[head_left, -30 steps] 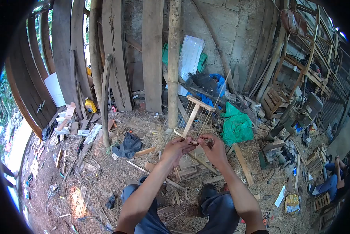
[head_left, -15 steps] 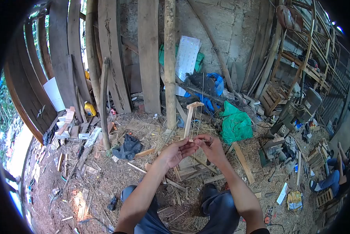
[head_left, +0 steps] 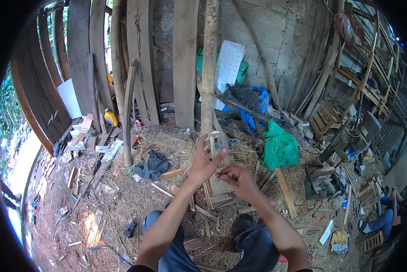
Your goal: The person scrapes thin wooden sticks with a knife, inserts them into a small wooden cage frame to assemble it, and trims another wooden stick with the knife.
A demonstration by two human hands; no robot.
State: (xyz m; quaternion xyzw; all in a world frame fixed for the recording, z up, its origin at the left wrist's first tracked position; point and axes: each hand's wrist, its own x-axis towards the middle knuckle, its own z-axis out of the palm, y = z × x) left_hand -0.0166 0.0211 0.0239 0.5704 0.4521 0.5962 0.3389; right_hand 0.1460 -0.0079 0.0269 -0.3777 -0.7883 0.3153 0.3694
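My left hand (head_left: pixel 204 164) is in the middle of the view, thumb out to the right and fingers pointing up. Between its thumb and fingers is a small pale wooden frame (head_left: pixel 213 144), tipped so that I see it nearly end-on. My right hand (head_left: pixel 238 177) is just below and to the right, thumb and fingers pinched together near the frame's lower end. Whatever the right fingertips hold is too small to make out.
Wood offcuts and straw cover the ground around my knees. A black plastic bag (head_left: pixel 152 165) lies to the left, a green bag (head_left: pixel 280 147) to the right. A wooden post (head_left: pixel 209 68) stands ahead. Another person's legs (head_left: pixel 379 216) show at far right.
The wooden frame has tipped from upright to nearly end-on. My left hand has shifted up along it, and my right hand has drawn slightly down, apart from the left. The view has swung slightly left.
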